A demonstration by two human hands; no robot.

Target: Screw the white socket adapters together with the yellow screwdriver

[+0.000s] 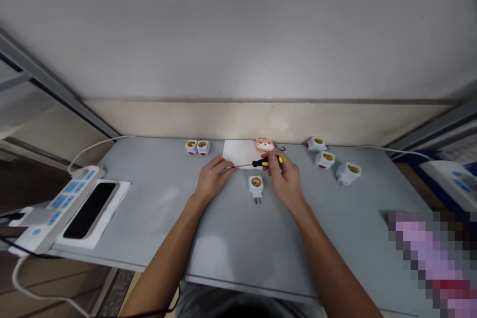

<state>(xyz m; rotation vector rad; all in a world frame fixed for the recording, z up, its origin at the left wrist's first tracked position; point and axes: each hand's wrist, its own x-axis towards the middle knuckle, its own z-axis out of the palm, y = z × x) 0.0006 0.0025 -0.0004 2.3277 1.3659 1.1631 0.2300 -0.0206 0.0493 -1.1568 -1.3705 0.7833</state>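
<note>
My right hand point(285, 176) grips a black and yellow screwdriver point(260, 163), its thin shaft pointing left over the edge of a white paper point(240, 151). At the shaft's tip, my left hand point(215, 175) has its fingers pinched together; what they hold is too small to name. Between my hands, nearer to me, a white plug-in lamp socket point(256, 185) lies on the grey table point(238, 238), its two pins towards me. Behind the screwdriver sits an orange and white animal-faced case point(264, 144) with a black clip.
Two white sockets point(197, 146) stand at the back left, and several more point(325, 159) at the right. On the left are a power strip point(61, 203) and a phone point(91, 210) on paper. A wall point(238, 119) borders the table's back; a pixelated purple object point(425, 248) is at the right.
</note>
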